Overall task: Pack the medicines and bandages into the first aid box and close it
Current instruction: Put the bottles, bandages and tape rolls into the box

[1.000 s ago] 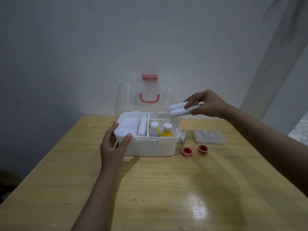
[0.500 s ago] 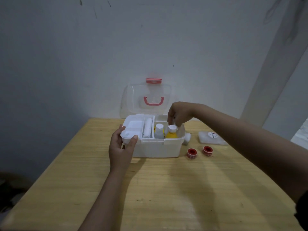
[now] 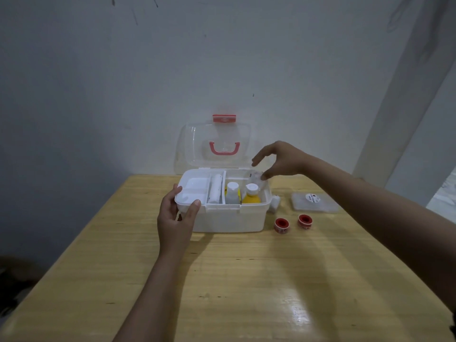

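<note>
Fingers of right hand [image 3: 281, 160] spread, empty, above first aid box [image 3: 229, 218]; left hand [image 3: 176, 218] grips box rim.

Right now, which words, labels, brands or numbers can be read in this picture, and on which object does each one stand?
No text can be read.
Flat clear packet: round white sticker with dark marks, too small and blurred to read.
Red latch on the open lid: faint raised marks, unreadable.
Two red tape rolls: printed sides, too blurred.
Bottles in the first aid box: no label visible.
</note>
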Demonstrator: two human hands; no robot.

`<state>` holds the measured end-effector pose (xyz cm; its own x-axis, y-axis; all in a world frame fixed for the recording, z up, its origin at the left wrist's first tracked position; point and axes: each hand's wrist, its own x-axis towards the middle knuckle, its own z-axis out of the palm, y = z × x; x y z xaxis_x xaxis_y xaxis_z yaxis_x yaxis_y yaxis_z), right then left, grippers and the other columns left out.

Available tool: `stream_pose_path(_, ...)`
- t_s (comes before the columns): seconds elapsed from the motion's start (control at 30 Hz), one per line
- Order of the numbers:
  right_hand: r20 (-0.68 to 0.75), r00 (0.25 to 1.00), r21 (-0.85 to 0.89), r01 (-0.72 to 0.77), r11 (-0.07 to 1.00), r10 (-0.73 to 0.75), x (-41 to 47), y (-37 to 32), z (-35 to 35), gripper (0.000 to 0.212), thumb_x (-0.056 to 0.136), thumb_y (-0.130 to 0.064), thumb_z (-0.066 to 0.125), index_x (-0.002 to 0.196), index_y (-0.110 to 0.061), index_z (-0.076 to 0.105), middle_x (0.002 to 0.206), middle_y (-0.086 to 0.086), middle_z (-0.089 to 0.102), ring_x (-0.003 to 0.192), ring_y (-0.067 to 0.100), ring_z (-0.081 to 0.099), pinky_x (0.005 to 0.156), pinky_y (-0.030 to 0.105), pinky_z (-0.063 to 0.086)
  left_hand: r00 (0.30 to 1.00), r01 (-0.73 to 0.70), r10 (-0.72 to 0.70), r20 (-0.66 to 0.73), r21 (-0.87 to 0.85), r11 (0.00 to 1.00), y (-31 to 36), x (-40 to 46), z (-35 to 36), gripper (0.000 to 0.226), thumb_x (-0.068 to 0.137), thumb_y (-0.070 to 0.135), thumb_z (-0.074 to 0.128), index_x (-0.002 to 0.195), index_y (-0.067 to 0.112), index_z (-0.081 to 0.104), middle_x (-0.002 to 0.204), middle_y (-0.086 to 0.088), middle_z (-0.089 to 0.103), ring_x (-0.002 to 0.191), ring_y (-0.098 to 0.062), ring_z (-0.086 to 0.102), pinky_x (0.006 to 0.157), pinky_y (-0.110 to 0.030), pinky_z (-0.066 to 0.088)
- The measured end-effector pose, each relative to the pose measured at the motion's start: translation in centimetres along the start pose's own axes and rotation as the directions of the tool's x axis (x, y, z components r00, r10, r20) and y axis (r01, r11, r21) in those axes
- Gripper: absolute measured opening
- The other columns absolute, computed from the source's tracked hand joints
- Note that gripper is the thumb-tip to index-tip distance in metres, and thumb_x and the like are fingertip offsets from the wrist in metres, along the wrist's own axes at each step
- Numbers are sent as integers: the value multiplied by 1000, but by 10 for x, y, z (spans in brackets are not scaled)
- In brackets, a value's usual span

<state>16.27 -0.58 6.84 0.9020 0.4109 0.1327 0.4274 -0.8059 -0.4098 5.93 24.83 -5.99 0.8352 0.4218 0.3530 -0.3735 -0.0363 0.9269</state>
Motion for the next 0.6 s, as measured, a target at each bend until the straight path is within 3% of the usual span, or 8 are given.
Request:
stream_pose_path(0.17,-138,986,134,-76,988,94,-25,33,-18,37,66,-16,81,101,-27,72,119,-1,66,110,15,53,90,32,44,1000,-12,12,-10,2,1000,-1,0,1,45,81,10,71,122,20,56,139,7,50,107,16,53,81,-8,47)
stream_pose_path(0.23,-121,982,129,-126,984,142,-42,52,-21,37,68,-15,80,103,-26,71,119,-2,65,109,14,52,86,30,41,1000,-19,19,-15,5,1000,-1,1,2,44,82,7,70,122,18,56,138,5,50,103,20,53,77,-5,45)
stream_pose_path(0.33,-59,969,130,-232,964,241,-69,82,-19,39,69,-14,81,105,-25,69,113,-4,63,109,15,52,81,27,40,1000,-19,19,-20,5,1000,0,1,4,45,82,7,69,123,16,56,138,4,50,106,10,54,76,-4,45)
stream_pose_path(0.47,9,938,87,-346,934,347,-101,114,-7,47,72,-13,79,117,-20,65,117,-6,58,103,10,49,68,8,34,1000,-23,23,-21,9,1000,-1,0,4,45,83,7,69,125,14,55,134,5,51,104,10,56,78,-6,47)
stream_pose_path(0.6,18,926,104,-377,920,378,-117,138,10,45,71,-18,79,114,-26,66,125,-5,57,102,16,52,84,25,41,999,-30,30,-29,27,999,-1,0,4,44,83,6,68,125,11,55,132,3,52,99,21,54,81,-6,46)
